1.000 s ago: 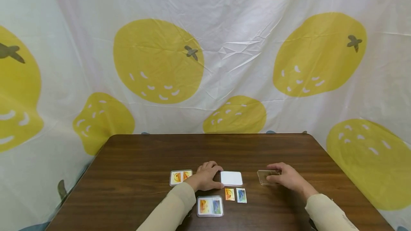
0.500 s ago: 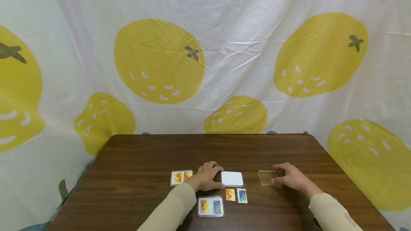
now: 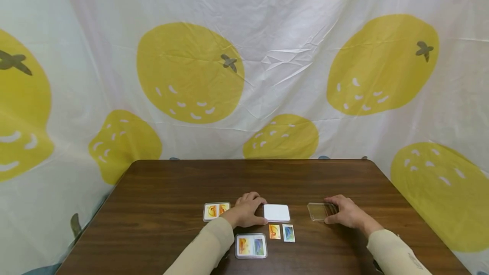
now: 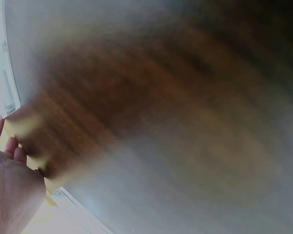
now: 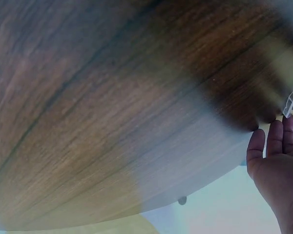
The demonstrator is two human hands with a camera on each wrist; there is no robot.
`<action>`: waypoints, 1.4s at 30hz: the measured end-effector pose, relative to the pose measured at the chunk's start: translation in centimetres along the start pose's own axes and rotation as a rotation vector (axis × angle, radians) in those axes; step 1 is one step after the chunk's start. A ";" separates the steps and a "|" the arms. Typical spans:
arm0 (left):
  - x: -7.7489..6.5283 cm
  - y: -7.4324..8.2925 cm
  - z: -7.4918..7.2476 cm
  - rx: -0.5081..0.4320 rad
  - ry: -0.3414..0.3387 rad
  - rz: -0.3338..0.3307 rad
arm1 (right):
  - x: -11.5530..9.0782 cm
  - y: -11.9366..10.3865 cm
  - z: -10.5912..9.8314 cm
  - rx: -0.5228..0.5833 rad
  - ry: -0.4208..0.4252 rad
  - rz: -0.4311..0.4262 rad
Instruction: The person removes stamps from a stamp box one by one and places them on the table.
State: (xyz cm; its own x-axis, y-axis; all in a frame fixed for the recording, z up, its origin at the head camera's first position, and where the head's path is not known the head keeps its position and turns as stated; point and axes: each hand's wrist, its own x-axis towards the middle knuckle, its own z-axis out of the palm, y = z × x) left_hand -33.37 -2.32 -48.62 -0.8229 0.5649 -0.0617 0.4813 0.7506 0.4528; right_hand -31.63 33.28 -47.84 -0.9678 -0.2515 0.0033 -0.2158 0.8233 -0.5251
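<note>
My left hand [image 3: 246, 211] rests on the table at the left edge of a clear case with a white insert [image 3: 276, 212]. Its thumb and forefinger lie apart at the case's two left corners. On the right, a flat transparent plastic lid [image 3: 318, 211] lies on the wood, with my right hand [image 3: 347, 212] at its right end, fingers and thumb apart and loosely bent. In the right wrist view, the fingertips [image 5: 256, 136] reach the table beside the lid's clear edge [image 5: 292, 103]. Just below the white insert lie a small orange stamp [image 3: 274, 231] and a blue-green stamp [image 3: 288, 233].
A clear case with two orange stamps [image 3: 211, 211] lies left of my left hand, partly behind the wrist. Nearer stands another case [image 3: 251, 246] with an orange and a blue-green stamp. Behind the brown table [image 3: 229, 177] hangs a lemon-print cloth [image 3: 282, 84].
My right hand has slid slightly right along the transparent lid, and its thumb has drawn back from over the lid to its right end. The left hand has stayed in place.
</note>
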 end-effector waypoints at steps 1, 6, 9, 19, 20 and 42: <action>0.0 0.0 0.0 0.003 0.001 -0.001 | 0.0 0.0 0.0 -0.009 0.000 -0.007; 0.0 0.0 0.1 0.005 0.001 -0.004 | 0.0 0.0 0.0 -0.028 0.001 -0.009; 0.1 0.0 0.1 0.005 0.003 -0.006 | 0.0 0.0 0.0 -0.033 -0.004 -0.008; 0.0 0.2 0.0 0.009 0.004 -0.009 | -0.2 -0.1 -0.3 -0.079 -0.016 -0.019; 0.0 0.3 0.0 0.008 0.004 -0.009 | -0.2 -0.1 -0.3 -0.086 -0.010 -0.021; 0.5 0.0 -0.6 -0.037 0.025 -0.007 | -0.2 -0.4 -0.2 -0.144 0.035 -0.045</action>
State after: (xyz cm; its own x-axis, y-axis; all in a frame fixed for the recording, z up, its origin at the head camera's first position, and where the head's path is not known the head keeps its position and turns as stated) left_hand -33.92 -2.25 -48.15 -0.8337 0.5505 -0.0432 0.4643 0.7411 0.4850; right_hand -31.36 33.08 -47.43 -0.9600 -0.2744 0.0548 -0.2732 0.8765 -0.3963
